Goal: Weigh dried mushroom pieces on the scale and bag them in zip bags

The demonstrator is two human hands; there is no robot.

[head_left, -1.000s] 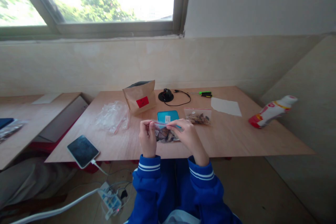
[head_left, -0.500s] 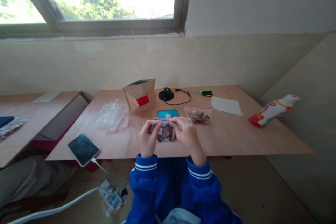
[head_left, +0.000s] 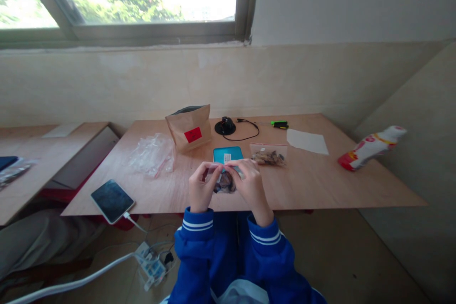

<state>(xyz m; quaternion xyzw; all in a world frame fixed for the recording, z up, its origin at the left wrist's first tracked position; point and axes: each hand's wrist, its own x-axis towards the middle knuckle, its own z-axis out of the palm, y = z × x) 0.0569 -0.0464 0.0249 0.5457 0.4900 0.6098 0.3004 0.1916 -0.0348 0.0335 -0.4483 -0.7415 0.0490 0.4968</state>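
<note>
A person in blue sleeves with white stripes sits at a wooden counter [head_left: 313,185]; places here are told from the blue case [head_left: 218,154], which lies flat with a white label. Just on the person's side of it, between the two hands, is a small clear zip bag [head_left: 225,184] with dark brown pieces inside. The left hand [head_left: 202,187] and right hand [head_left: 251,187] each pinch its top edge between thumb and fingers, thumbs nearly meeting. Gripping there probably keeps the mouth edge level and lets the contents settle low; whether its bottom touches the counter cannot be told.

Right of the case lies a second zip bag [head_left: 269,156] of brown pieces. Behind and left, one brown paper bag [head_left: 188,129] stands, likely upright thanks to its filled or spread base. Left is one heap of clear plastic bags [head_left: 151,154], too tangled to count. Directly behind is one black round-based device [head_left: 225,126] with one black cable [head_left: 245,139]. Farther right are two tool handles [head_left: 280,123], one sheet of white paper [head_left: 307,142] and one red-and-white bottle [head_left: 370,148]. Far left and nearer the person, one phone [head_left: 112,201] sits by the counter's edge, perhaps to suit its one white charging cable [head_left: 136,222].
</note>
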